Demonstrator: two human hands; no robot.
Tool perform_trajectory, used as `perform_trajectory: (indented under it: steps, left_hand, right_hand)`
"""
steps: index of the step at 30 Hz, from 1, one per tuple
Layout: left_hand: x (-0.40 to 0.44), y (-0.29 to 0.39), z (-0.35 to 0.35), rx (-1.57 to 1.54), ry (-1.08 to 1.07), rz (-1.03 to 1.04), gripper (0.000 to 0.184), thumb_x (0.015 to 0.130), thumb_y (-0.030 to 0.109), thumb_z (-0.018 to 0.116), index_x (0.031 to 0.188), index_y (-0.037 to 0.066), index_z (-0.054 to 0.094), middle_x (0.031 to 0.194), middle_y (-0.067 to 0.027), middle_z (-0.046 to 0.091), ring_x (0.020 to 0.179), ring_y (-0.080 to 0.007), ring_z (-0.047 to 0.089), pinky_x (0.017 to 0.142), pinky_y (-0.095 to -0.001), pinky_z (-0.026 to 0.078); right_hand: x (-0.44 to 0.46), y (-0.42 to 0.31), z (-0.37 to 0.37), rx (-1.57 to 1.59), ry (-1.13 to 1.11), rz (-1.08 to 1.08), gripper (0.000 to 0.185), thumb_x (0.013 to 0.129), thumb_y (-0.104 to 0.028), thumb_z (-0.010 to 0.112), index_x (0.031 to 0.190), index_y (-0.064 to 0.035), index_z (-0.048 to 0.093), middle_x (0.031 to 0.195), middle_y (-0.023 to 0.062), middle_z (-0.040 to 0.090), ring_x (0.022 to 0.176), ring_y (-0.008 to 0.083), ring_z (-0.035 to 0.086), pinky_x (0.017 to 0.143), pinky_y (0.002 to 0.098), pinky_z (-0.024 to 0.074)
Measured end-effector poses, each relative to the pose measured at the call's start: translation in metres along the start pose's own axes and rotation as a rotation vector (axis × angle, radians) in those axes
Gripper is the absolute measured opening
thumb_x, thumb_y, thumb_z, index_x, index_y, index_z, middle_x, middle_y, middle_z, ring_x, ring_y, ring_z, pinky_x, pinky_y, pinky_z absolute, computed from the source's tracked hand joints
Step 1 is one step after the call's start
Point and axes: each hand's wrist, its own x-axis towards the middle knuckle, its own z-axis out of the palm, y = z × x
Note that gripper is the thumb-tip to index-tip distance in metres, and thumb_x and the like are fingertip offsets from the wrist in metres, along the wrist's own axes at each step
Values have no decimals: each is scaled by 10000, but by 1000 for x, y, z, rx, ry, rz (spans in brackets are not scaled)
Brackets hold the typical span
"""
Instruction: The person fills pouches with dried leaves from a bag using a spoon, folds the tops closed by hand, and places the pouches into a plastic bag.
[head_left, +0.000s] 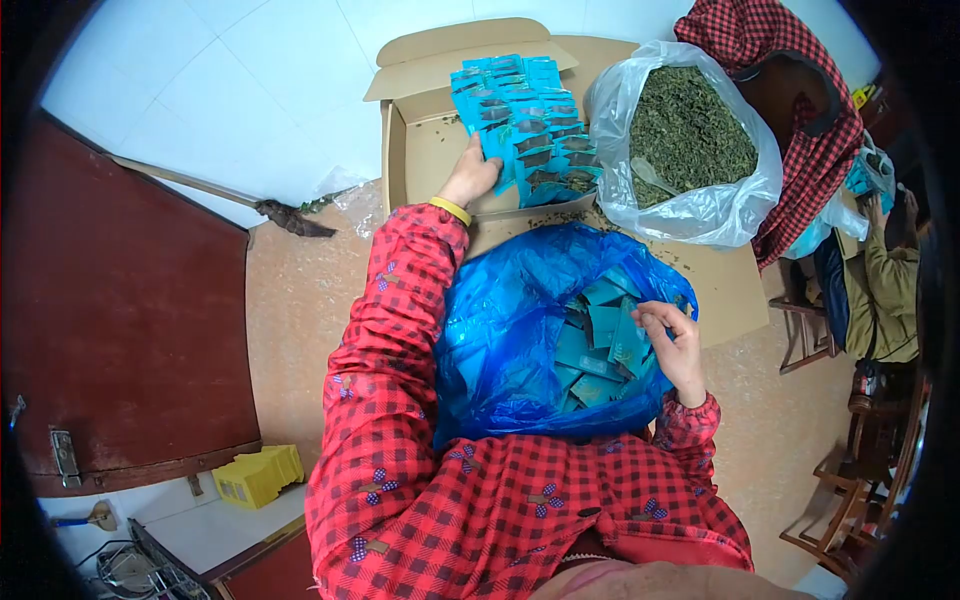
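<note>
Touching teal pouches [530, 115] in the cardboard box [422, 150] at upper centre of the frame with the left hand [472, 175]; holding the right hand [675, 345], fingertips close together, over teal packets [590, 355] in the blue bag [500, 300] mid-frame; cannot tell whether clamped on any with either; near a clear bag [715, 222] of leaves [690, 130], upper right

Inside the carton [394, 150], bare cardboard leaves room left of the packed pouches [530, 135], though the left hand [475, 172] crosses its near end. The clear bag [690, 222] crowds the right side. The blue bag [500, 325] gapes upward beneath the right hand [675, 345], accessible from above.
</note>
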Motion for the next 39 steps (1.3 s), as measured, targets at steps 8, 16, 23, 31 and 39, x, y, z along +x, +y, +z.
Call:
perform_trajectory:
  steps: [8,16,23,31,39]
  left_hand:
    - [-8,13,-5,-173,-36,-74,608,880,57,547,1453,-17,360,1265,-177,600,1129,-264,592,973,-347,459]
    - [14,-4,-8,-616,290,-132,525,923,76,498,1438,24,413,1256,-120,578,1035,-221,590,884,-323,477]
    - [66,11,-15,-763,417,-292,524,1021,443,365,1363,67,496,1307,-122,578,1154,-270,583,976,-406,477]
    - [108,-7,15,-1141,-28,-39,790,955,725,262,1401,108,473,1310,-106,584,1160,-261,582,970,-421,497]
    - [105,-1,18,-968,-74,-10,812,936,744,299,1412,108,466,1309,-97,590,1124,-256,601,970,-400,495]
  right_hand:
    - [1,1,0,-19,-8,8,162,964,-70,596,1079,25,662,986,108,723,913,155,683,803,282,532]
    - [1,5,1,-33,-14,19,161,958,-69,603,1072,27,663,977,111,727,904,159,684,795,284,528]
    - [1,7,3,-86,0,11,166,976,-99,592,1063,25,661,933,80,727,866,132,663,776,270,519]
    - [0,14,-1,-66,44,50,156,971,-98,599,1039,24,669,938,86,724,874,138,663,782,274,516]
    - [4,16,3,-72,41,56,151,967,-99,602,1028,18,676,935,91,722,876,151,666,791,286,518]
